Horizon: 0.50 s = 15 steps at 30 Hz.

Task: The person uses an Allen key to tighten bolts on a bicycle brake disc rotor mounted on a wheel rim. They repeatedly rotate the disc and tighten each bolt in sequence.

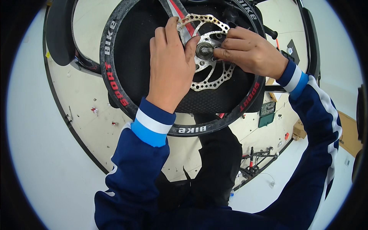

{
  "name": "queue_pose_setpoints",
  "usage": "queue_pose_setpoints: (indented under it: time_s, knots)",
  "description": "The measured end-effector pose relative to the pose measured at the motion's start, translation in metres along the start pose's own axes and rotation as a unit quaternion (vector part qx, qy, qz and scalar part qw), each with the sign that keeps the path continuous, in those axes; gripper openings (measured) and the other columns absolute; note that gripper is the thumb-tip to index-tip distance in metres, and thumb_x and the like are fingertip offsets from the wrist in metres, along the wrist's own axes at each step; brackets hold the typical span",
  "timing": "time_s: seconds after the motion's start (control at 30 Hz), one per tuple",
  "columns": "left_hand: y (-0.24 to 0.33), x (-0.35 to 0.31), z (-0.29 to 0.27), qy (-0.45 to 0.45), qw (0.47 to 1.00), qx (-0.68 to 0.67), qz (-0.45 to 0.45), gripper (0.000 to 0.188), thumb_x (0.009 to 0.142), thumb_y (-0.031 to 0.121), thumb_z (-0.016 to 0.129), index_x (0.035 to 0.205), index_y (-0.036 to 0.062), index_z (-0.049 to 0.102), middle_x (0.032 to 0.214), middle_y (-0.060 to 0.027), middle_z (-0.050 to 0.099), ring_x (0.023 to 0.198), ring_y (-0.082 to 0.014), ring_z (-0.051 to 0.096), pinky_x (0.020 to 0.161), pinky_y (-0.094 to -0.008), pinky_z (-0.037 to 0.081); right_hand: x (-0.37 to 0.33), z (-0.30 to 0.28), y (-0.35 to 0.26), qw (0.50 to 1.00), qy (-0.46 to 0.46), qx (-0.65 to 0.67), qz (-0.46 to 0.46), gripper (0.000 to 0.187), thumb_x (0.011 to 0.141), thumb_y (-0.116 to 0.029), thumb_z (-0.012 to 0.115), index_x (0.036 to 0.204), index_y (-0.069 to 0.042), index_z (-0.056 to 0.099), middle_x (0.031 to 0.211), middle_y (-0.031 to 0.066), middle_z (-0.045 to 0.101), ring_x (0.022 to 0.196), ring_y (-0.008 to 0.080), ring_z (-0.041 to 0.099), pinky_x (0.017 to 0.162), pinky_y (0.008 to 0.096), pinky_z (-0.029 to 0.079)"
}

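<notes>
A silver brake disc point(212, 85) with a drilled, notched rim lies over the hub of a black wheel point(189, 129). From the disc's middle sticks a short metal axle point(207, 50), ringed by a round hub part. My left hand point(168, 65) lies along the disc's left side, its fingers at the upper left rim and its thumb beside the hub. My right hand point(249, 50) comes in from the right with bent fingers. Its thumb and forefinger are closed close to the axle's end; whatever is between them is hidden by the fingertips.
Black curved parts point(61, 34) stand left of the wheel. A red, white and grey bar point(175, 9) runs behind the disc. On the pale floor lie a green tool case point(266, 115), a cardboard box point(300, 128), a dark metal frame point(255, 165) and small scraps.
</notes>
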State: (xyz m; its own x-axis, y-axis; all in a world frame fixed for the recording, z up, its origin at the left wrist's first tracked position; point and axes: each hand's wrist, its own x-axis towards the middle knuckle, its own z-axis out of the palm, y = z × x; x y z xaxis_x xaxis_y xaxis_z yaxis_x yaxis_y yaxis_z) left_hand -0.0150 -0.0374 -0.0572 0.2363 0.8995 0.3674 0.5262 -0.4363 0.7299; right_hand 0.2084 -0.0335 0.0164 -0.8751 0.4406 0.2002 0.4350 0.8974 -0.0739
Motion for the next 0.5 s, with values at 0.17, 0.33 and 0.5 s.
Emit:
queue_pose_setpoints:
  time_s: [0.17, 0.33, 0.5]
  knots:
    - [0.005, -0.002, 0.001, 0.006, 0.998, -0.053, -0.033, 0.052, 0.099, 0.027, 0.064, 0.136, -0.0044, 0.046, 0.112, -0.0228, 0.053, 0.097, -0.0388, 0.058, 0.084, -0.0451, 0.050, -0.005, 0.002, -0.025, 0.998, 0.007, -0.009, 0.064, 0.039, 0.070, 0.003, 0.075, 0.108, 0.005, 0.071, 0.078, 0.0105, 0.059, 0.071, 0.0257, 0.057, 0.062, 0.0354, 0.050]
    - [0.005, -0.004, 0.002, 0.013, 0.996, -0.074, -0.050, 0.051, 0.097, 0.027, 0.067, 0.134, -0.0032, 0.047, 0.112, -0.0219, 0.054, 0.098, -0.0384, 0.059, 0.084, -0.0453, 0.050, -0.011, 0.016, -0.044, 0.988, 0.039, -0.023, 0.150, 0.038, 0.072, 0.002, 0.072, 0.110, 0.000, 0.069, 0.084, 0.0089, 0.062, 0.074, 0.0255, 0.062, 0.065, 0.0355, 0.054]
    - [0.002, -0.001, 0.001, 0.001, 0.997, -0.067, -0.040, 0.051, 0.096, 0.028, 0.068, 0.133, -0.0022, 0.049, 0.111, -0.0210, 0.056, 0.099, -0.0383, 0.059, 0.085, -0.0452, 0.050, -0.009, 0.021, -0.058, 0.978, 0.049, -0.009, 0.203, 0.033, 0.073, 0.001, 0.073, 0.106, 0.000, 0.069, 0.080, 0.0089, 0.057, 0.073, 0.0250, 0.061, 0.062, 0.0349, 0.053]
